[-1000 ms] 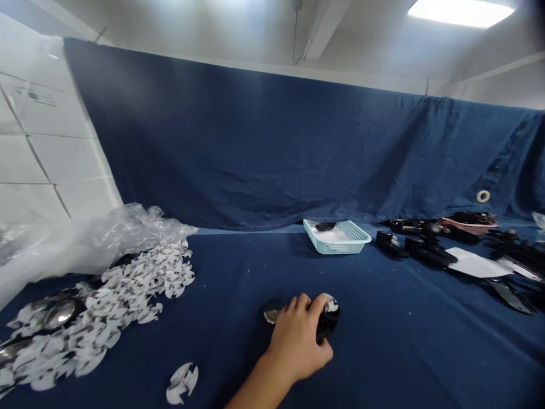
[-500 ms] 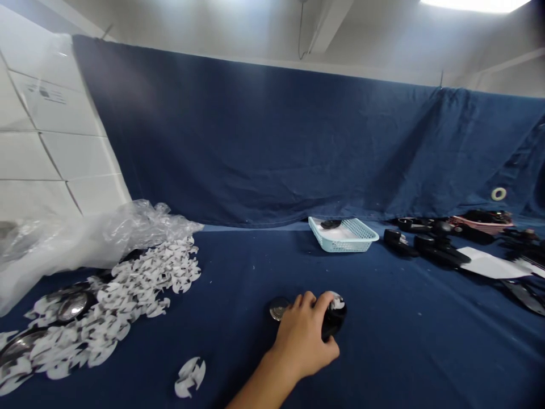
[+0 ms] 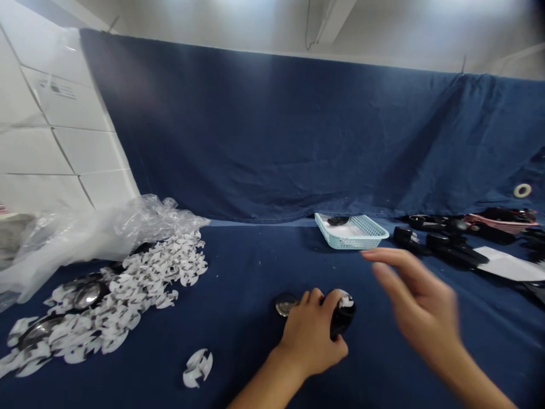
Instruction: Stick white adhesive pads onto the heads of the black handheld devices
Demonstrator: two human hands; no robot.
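So the left hand (image 3: 309,338) is closed around a stubby, glossy black plastic thing (image 3: 342,321) with a white and silver patch on top. Can't really tell what it is, since the fingers cover a lot of it. It's sitting on the navy cloth-covered bench (image 3: 255,363), well in front of a pale blue plastic mesh basket (image 3: 351,241), and a round metal disc with a mesh face (image 3: 285,304) lies right by the left hand's fingers (image 3: 315,296). The right hand (image 3: 419,301) is open and up off the cloth, fingers spread and a bit blurry, just in front of the basket and off to its right, not touching anything. The basket has a small black piece (image 3: 338,220) in it. Past the basket on the right there's a row of black plastic parts (image 3: 453,250), a white paper sheet (image 3: 506,266) and a pinkish tray (image 3: 500,220). Well left of the basket sits a big drift of white scalloped cut-outs with black markings (image 3: 170,267), with shiny round metal discs (image 3: 87,295) among them and crumpled clear plastic wrap (image 3: 140,224) behind.
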